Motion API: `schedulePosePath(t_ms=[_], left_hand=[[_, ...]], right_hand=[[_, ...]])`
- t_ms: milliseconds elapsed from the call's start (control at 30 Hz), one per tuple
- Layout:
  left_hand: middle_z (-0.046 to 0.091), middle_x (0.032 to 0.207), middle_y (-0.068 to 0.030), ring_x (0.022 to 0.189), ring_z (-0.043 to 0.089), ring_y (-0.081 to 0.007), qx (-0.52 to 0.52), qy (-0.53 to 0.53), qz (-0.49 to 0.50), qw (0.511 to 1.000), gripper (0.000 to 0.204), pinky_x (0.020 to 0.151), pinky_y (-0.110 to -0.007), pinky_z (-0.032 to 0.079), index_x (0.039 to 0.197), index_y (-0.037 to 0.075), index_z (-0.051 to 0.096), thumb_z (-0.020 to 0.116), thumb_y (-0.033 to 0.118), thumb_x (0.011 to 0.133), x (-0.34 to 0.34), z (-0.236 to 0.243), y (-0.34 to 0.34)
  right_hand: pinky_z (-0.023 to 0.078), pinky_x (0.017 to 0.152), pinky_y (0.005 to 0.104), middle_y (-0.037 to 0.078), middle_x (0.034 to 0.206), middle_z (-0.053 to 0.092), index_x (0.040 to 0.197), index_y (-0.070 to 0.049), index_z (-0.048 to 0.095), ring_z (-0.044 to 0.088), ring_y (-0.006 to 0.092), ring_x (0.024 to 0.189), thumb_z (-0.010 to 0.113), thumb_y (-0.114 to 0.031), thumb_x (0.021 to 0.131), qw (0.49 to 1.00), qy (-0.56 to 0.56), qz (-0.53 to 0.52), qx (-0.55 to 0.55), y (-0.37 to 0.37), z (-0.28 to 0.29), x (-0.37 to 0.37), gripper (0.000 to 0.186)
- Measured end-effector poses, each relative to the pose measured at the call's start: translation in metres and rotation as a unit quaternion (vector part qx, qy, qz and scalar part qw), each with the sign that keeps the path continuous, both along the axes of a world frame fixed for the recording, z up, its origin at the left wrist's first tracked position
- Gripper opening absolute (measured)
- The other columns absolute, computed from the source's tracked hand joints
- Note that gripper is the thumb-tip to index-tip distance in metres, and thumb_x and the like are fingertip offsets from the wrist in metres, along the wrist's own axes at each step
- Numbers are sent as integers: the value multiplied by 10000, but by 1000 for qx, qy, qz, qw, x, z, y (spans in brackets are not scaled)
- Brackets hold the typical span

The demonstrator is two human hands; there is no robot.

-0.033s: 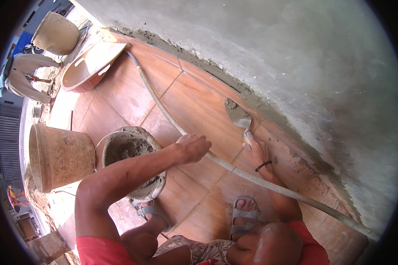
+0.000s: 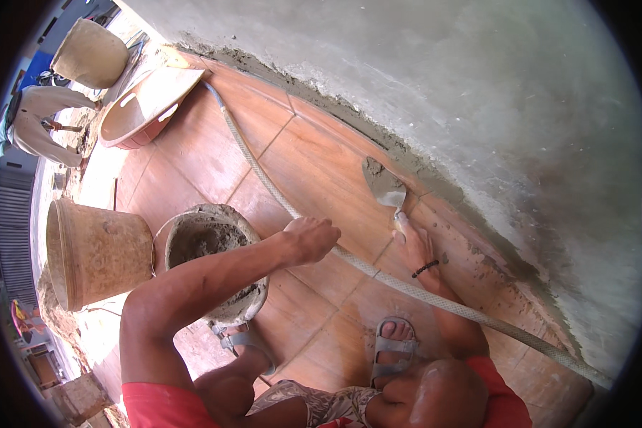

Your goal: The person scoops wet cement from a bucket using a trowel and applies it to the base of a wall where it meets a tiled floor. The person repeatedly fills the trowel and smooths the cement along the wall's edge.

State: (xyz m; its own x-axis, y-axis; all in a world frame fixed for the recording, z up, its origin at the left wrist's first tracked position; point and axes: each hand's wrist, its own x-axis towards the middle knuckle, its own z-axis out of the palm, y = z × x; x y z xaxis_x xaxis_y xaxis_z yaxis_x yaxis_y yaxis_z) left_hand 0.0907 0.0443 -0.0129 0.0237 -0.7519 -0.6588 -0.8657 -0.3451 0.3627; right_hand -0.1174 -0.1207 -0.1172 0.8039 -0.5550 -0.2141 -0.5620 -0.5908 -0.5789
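Red sleeves (image 2: 165, 405) and patterned shorts (image 2: 285, 405) fill the lower edge, with 2 feet in grey sandals (image 2: 396, 346) planted on wood-toned floor tiles (image 2: 314, 167). Close by the left foot sits a mortar-caked bucket (image 2: 246, 312), wet grey mortar (image 2: 198, 241) inside it, and the left forearm passes across it in the view. Beyond that forearm, the left hand (image 2: 312, 240) has its fingers curled inward; whether they grip anything, I cannot tell. Behind this hand a pale braided hose (image 2: 424, 292) crosses the floor diagonally. The right hand (image 2: 412, 242), a dark beaded bracelet (image 2: 425, 268) at its wrist, is closed around the handle of a trowel (image 2: 389, 192). Its blade points away from the person, carrying some mortar, near the foot of the wall. Rough mortar (image 2: 349, 112) lines that base, below the grey wall (image 2: 478, 85). Left of the mortar bucket is a larger stained bucket (image 2: 107, 250); farther off is a reddish tub (image 2: 146, 137). Farthest away are a big rounded container (image 2: 93, 55) and a co-worker (image 2: 39, 107) in pale trousers, bending over.
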Motion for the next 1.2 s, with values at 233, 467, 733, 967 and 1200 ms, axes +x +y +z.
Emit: schedulePosePath(t_ms=[233,467,733,967,1200], left_hand=[[684,935,-213,897,691,-354,-34,-2,-19,999,174,719,-430,570,918,-16,680,521,24,857,3,-6,20],[652,1000,-217,948,664,-368,-15,8,-18,1000,174,769,-433,550,971,-18,654,534,1,846,2,-4,24],[673,1021,-246,984,671,-376,-53,35,4,998,168,773,-433,564,944,-38,691,611,-5,799,-4,-27,24],[566,1214,-257,1151,578,-390,-36,51,58,996,333,923,-433,514,1169,-42,586,584,-11,837,-7,-43,-17],[512,1260,-231,1204,524,-366,-204,16,67,977,439,1051,-445,444,1308,-64,444,540,38,892,63,61,24]], right_hand=[[529,675,399,220,969,679,1309,2,526,670,318,719,644,-198,877,985,-86,124,79,-1,61,-10,490],[467,468,256,63,754,597,1414,9,430,565,122,537,591,-213,940,892,-100,-120,424,-46,87,-12,548],[452,475,251,64,762,601,1385,32,463,552,106,528,583,-161,933,910,-126,-150,367,-32,104,-78,506],[423,499,235,33,735,592,1329,35,520,526,62,557,587,-120,871,974,-61,-167,144,-9,82,-202,488],[528,713,446,243,907,665,1197,10,603,662,422,832,693,-224,806,985,113,62,119,62,95,-244,464]])
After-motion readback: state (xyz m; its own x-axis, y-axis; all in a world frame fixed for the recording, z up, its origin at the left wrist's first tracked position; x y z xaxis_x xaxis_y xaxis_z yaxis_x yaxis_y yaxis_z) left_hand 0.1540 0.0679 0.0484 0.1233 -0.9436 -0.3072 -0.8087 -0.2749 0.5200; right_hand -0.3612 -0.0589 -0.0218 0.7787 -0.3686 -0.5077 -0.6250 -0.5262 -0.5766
